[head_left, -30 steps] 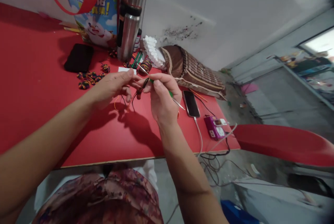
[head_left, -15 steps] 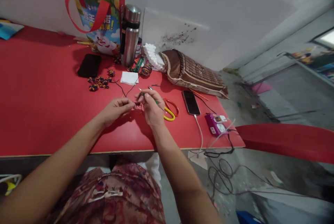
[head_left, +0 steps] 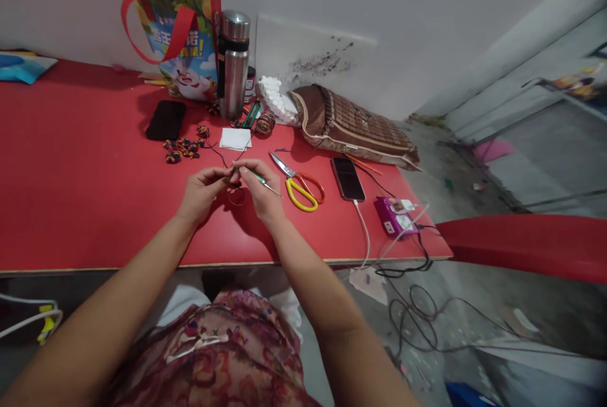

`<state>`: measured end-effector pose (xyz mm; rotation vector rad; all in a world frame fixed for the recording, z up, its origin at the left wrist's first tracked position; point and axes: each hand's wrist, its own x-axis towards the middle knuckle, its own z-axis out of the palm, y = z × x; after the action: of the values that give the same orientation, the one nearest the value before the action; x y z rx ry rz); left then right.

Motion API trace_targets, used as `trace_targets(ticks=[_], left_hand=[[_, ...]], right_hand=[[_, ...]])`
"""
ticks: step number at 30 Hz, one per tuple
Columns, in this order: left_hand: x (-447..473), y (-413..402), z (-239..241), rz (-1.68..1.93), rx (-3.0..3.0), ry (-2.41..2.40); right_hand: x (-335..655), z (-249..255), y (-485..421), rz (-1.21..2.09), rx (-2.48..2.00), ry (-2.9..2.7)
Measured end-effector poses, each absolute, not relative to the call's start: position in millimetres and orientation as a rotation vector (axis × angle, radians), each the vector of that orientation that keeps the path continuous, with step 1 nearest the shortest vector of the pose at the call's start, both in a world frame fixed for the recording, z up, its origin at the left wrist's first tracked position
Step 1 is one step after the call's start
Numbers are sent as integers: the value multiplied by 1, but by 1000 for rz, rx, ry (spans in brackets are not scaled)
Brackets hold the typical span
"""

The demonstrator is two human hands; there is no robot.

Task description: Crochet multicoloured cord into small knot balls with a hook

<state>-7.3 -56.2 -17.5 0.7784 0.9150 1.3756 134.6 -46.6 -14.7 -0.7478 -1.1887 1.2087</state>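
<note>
My left hand (head_left: 202,187) pinches a thin multicoloured cord (head_left: 236,194) over the red table (head_left: 85,186). My right hand (head_left: 260,191) grips a green-handled metal tool (head_left: 263,182) with its tip at the same spot, fingertips of both hands nearly touching. A loop of the cord hangs just below the fingers. Yellow and orange scissors (head_left: 300,185) lie just right of my right hand. Several small knotted cord pieces (head_left: 183,148) lie behind my left hand, beside a white paper square (head_left: 236,139).
At the back stand a printed bag (head_left: 177,34) with red handles, a steel flask (head_left: 232,66), white foam (head_left: 275,96) and a brown woven pouch (head_left: 353,126). A black case (head_left: 165,120), a phone (head_left: 348,179) on a cable and a purple charger (head_left: 393,217) lie around. A red chair (head_left: 521,246) is at right.
The view has tilted down and pulled back, so my hands appear lower and nearer the table. The scissors, hidden behind my right hand a second ago, now lie in plain view.
</note>
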Motion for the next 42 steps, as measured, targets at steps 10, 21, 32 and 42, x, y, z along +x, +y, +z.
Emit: trace_targets(ticks=[10, 21, 32, 42], left_hand=[[-25, -62, -19, 1265, 743, 854], [-13, -43, -26, 1374, 449, 642], [-9, -44, -7, 1249, 269, 635], [-9, -21, -3, 1198, 305, 689]], right_hand=[[133, -20, -37, 1146, -782, -1143], [131, -20, -57, 1087, -846, -1241], [132, -19, -67, 1070, -793, -1358], [135, -12, -36, 1047, -869, -1483]])
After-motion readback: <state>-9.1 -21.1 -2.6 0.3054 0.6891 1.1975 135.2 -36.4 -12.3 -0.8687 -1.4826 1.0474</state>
